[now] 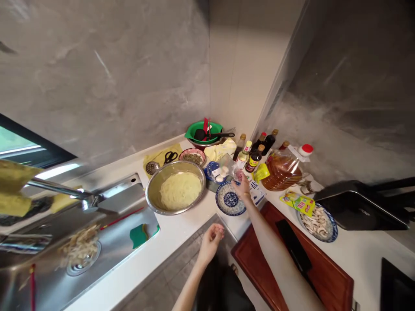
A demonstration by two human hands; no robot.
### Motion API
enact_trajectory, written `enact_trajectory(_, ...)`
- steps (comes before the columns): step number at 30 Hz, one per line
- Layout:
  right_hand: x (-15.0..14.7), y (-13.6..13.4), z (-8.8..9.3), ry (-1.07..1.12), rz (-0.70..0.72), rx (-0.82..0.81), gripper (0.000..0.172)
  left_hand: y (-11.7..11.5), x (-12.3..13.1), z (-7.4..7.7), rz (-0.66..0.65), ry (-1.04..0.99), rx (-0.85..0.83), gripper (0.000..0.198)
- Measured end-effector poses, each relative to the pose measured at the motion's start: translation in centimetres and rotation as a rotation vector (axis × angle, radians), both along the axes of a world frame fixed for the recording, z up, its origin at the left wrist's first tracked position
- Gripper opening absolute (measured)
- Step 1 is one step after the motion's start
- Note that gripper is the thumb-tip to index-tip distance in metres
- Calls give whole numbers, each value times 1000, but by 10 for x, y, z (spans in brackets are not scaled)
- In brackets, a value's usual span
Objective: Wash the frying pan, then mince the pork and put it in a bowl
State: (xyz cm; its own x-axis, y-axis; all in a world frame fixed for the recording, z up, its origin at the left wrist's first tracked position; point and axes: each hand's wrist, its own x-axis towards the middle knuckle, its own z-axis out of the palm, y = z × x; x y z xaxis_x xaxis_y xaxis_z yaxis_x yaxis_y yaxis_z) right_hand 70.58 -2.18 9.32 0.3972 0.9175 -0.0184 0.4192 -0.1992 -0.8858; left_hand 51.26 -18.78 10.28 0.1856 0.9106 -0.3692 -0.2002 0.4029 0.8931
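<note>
My right hand [242,186] reaches out over the white counter and its fingers close on a small clear bag [237,174] above a blue patterned plate [228,200]. A bag of garlic cloves [221,171] lies just left of it. My left hand [211,239] hangs loosely curled below the counter edge, holding nothing I can see. A steel bowl of pale dough-like mash [177,189] stands left of the plate.
Sauce bottles [256,152] and a large oil jug [282,170] line the corner. A red cutting board [293,263] with a black knife [293,245] lies at right, beside a plate of sliced mushrooms [318,222]. The sink [81,246] is at left.
</note>
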Motion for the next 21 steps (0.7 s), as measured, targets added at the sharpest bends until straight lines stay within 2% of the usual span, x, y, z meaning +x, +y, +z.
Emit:
enact_trajectory(2,-4,44,-3,45,-36,10,46,4,-2,-2,6,-14,-21,34)
enact_trajectory(3,-3,57,-4,75,-52,12,36,6,-2,-2,11,-25,-27,33)
enact_trajectory(5,2,68,-1,148,-78,24,25,12,-4,1,27,-44,-26,32)
enact_trajectory(7,13,63,11,233,-88,50,28,23,-2,9,52,-58,-10,31)
enact_trajectory(11,35,30,53,433,-38,111,37,62,16,32,104,-136,0,35)
enact_trajectory(14,45,-4,86,563,24,116,37,94,46,50,159,-315,-124,51)
enact_trajectory(15,47,-17,93,637,40,99,35,101,57,56,141,-402,-172,54)
enact_trajectory(18,60,-58,105,883,15,9,26,107,86,71,12,-647,-230,58)
enact_trajectory(21,79,-102,105,975,-114,-29,17,94,101,80,14,-682,-222,60)
